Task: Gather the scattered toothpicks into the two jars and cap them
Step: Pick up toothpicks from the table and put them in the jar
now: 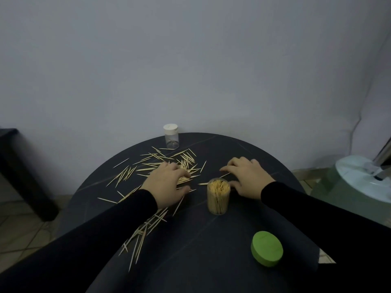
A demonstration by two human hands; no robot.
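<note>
Round dark table (211, 240), pale wall (190, 60) behind, tiled floor (19, 235) below. Nearest, green lid (267, 248) lying loose. Open jar (218, 196) packed with toothpicks, mid-table. Left hand (169, 185) spread flat over scattered toothpicks (148, 168), fingers pressing. Right hand (246, 176) flat too, fingertip touching one pick. Farthest, white-capped clear jar (171, 135) at the rim.

Just beside the right hand's (245, 178) thumb stands the open, toothpick-filled jar (218, 196), blocking its inward sweep. Beyond the left hand's (169, 185) fingertips, loose toothpicks (148, 166) litter the dark round table (243, 149) up to the white-capped jar (171, 136). The green cap (267, 248) lies well behind both wrists.
</note>
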